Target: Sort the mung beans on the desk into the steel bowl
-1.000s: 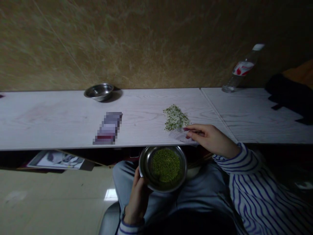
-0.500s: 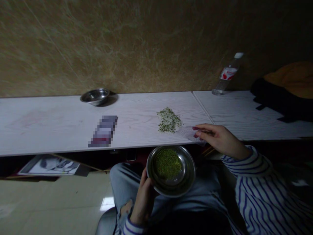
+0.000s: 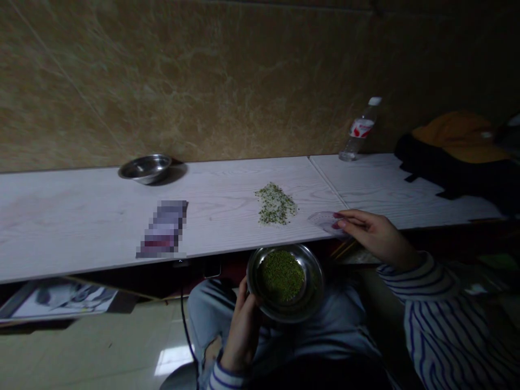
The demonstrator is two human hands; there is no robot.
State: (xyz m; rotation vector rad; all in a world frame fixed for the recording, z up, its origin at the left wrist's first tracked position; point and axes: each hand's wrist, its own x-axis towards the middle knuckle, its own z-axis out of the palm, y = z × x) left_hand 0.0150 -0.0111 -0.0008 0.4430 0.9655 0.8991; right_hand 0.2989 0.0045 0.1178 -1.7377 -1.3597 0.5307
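My left hand [image 3: 242,327] grips the left rim of a steel bowl [image 3: 313,290], held over my lap just below the shelf edge. Small green beans [image 3: 283,275], like mung beans, cover the bottom of the bowl. In my right hand [image 3: 371,233], a clear plastic protractor [image 3: 323,219] is pinched between thumb and fingers, its curved side toward the left, low over the front part of the white wooden surface. To its left lies a loose scatter of green beans mixed with whitish grains [image 3: 276,205], apart from the protractor.
A second steel bowl [image 3: 146,170] stands at the back left. In front of it lies a blurred-out flat item [image 3: 162,230]. A plastic bottle [image 3: 359,130] stands near the wall, with a dark and orange cap [image 3: 455,138] farther right. Printed papers [image 3: 69,298] sit below the surface.
My right hand has drawn the protractor a little to the right, away from the scattered grains. The view has shifted slightly. My left hand still holds the bowl in about the same place.
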